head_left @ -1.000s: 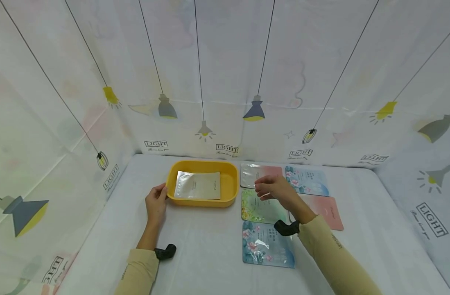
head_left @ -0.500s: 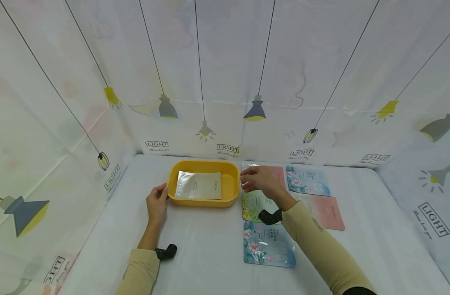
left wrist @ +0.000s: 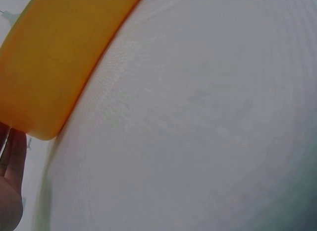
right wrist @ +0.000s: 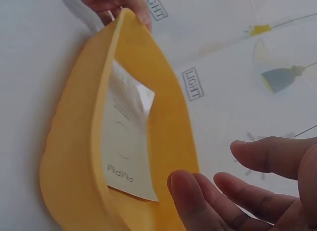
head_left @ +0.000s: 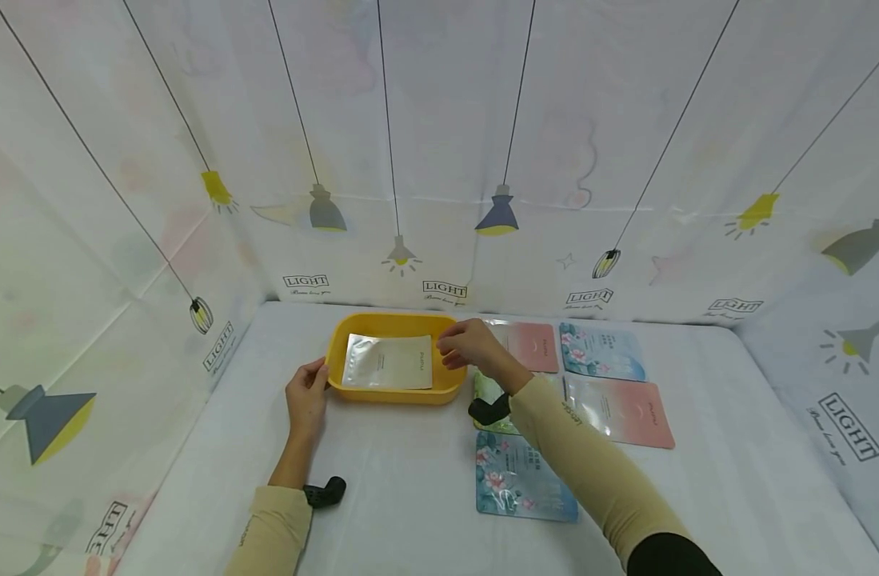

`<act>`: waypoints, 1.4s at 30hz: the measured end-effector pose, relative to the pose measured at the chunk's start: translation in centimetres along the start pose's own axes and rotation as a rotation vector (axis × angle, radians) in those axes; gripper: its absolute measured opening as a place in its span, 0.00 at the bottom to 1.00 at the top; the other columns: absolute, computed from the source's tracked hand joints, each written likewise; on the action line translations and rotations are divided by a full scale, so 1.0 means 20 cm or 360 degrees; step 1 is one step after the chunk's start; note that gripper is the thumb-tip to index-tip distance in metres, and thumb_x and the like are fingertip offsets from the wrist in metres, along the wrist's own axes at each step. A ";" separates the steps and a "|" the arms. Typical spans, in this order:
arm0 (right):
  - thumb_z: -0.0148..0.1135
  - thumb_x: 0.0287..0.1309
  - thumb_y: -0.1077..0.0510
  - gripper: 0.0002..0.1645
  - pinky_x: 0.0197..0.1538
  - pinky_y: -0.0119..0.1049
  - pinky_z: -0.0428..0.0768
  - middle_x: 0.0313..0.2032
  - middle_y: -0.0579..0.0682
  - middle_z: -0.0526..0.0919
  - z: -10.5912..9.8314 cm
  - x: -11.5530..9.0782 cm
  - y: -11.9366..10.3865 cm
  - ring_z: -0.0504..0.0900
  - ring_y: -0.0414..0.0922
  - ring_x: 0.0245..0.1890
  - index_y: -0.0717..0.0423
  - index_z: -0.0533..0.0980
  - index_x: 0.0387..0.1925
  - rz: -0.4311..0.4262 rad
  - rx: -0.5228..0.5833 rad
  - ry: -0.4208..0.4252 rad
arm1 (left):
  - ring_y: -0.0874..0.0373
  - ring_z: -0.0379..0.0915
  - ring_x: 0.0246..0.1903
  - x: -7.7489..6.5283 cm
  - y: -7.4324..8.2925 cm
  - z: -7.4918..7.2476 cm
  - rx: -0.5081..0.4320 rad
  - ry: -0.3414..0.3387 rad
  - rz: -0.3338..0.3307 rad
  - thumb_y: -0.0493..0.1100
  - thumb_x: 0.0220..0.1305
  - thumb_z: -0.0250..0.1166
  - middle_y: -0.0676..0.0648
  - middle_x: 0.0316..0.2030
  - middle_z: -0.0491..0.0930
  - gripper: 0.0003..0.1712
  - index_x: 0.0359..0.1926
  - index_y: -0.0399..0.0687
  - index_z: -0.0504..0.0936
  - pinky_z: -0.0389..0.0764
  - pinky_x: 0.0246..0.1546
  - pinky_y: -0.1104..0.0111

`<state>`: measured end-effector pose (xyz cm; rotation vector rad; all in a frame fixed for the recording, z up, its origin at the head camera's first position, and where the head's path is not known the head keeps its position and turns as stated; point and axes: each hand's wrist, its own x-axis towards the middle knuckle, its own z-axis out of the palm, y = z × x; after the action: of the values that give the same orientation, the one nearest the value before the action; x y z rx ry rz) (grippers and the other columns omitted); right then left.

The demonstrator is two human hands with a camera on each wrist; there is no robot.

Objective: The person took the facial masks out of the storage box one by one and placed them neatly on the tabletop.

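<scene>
A yellow plastic basin (head_left: 399, 397) stands at the back of the table, with a cream-and-silver face mask packet (head_left: 389, 362) lying flat inside. My left hand (head_left: 305, 404) pinches the basin's left end at the rim, thumb and fingers on either side. Over the basin's right end hovers my right hand (head_left: 475, 348), its fingers loosely bent and nothing between thumb and fingertips (right wrist: 185, 191). To the right lie a pink packet (head_left: 533, 344), a blue floral packet (head_left: 603, 352), another pink packet (head_left: 622, 410), a green packet (head_left: 485, 388) partly under my right wrist, and a nearer blue packet (head_left: 521, 484).
A white cloth (head_left: 389, 488) covers the table. Behind it and at both sides hangs a pale curtain (head_left: 439, 144) printed with lamps. A black wrist camera (head_left: 488, 410) on my right wrist hangs above the green packet.
My right hand has moved left from above the packets to over the basin's right end. My left hand stays at the basin's left rim, and basin and packets have not moved.
</scene>
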<state>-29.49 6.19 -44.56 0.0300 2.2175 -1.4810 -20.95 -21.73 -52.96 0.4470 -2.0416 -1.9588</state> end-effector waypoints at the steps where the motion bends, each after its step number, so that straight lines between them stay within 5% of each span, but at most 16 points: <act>1: 0.64 0.61 0.56 0.18 0.41 0.38 0.87 0.42 0.59 0.83 0.01 0.01 0.00 0.86 0.54 0.39 0.63 0.77 0.49 0.0010 0.0001 -0.0005 | 0.42 0.72 0.54 0.00 0.00 0.00 0.0000 0.0003 -0.0001 0.37 0.72 0.54 0.31 0.58 0.75 0.19 0.58 0.27 0.73 0.80 0.41 0.83; 8: 0.63 0.61 0.58 0.19 0.47 0.43 0.86 0.47 0.63 0.82 0.07 0.08 0.00 0.85 0.55 0.40 0.65 0.76 0.50 0.0062 0.0036 -0.0034 | 0.49 0.74 0.51 0.04 -0.10 0.01 0.0014 0.0040 0.0035 0.42 0.72 0.55 0.35 0.57 0.77 0.20 0.57 0.32 0.75 0.78 0.40 0.86; 15: 0.63 0.61 0.61 0.14 0.45 0.44 0.87 0.37 0.59 0.80 0.15 0.13 0.01 0.84 0.50 0.32 0.67 0.79 0.45 0.0114 -0.0011 -0.0077 | 0.53 0.75 0.49 0.05 -0.13 0.01 0.0013 0.0071 0.0068 0.41 0.72 0.56 0.36 0.55 0.78 0.18 0.56 0.32 0.75 0.78 0.39 0.85; 21: 0.68 0.57 0.57 0.16 0.44 0.43 0.87 0.31 0.53 0.74 0.21 0.17 0.02 0.79 0.50 0.32 0.66 0.79 0.43 0.0175 -0.0335 -0.0022 | 0.57 0.75 0.48 0.06 -0.13 0.01 0.0016 0.0055 0.0028 0.42 0.72 0.56 0.36 0.55 0.78 0.19 0.56 0.33 0.75 0.79 0.40 0.85; 30: 0.70 0.54 0.59 0.33 0.37 0.38 0.85 0.46 0.58 0.76 0.25 0.25 0.05 0.77 0.49 0.30 0.66 0.68 0.59 0.0268 -0.0550 0.0048 | 0.51 0.74 0.50 0.05 -0.11 0.01 0.0006 0.0057 0.0033 0.43 0.72 0.56 0.35 0.56 0.77 0.20 0.57 0.32 0.75 0.78 0.40 0.86; 42: 0.66 0.55 0.62 0.09 0.25 0.31 0.75 0.20 0.50 0.72 0.30 0.24 0.06 0.76 0.48 0.25 0.66 0.79 0.34 0.0228 -0.0499 0.0205 | 0.62 0.75 0.44 0.06 -0.13 0.01 -0.0018 0.0091 0.0053 0.39 0.71 0.57 0.34 0.54 0.78 0.18 0.55 0.31 0.76 0.79 0.39 0.85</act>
<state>-31.20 0.35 -49.29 0.1828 2.4703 -1.0710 -22.11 -22.20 -55.66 0.4582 -1.9893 -1.9152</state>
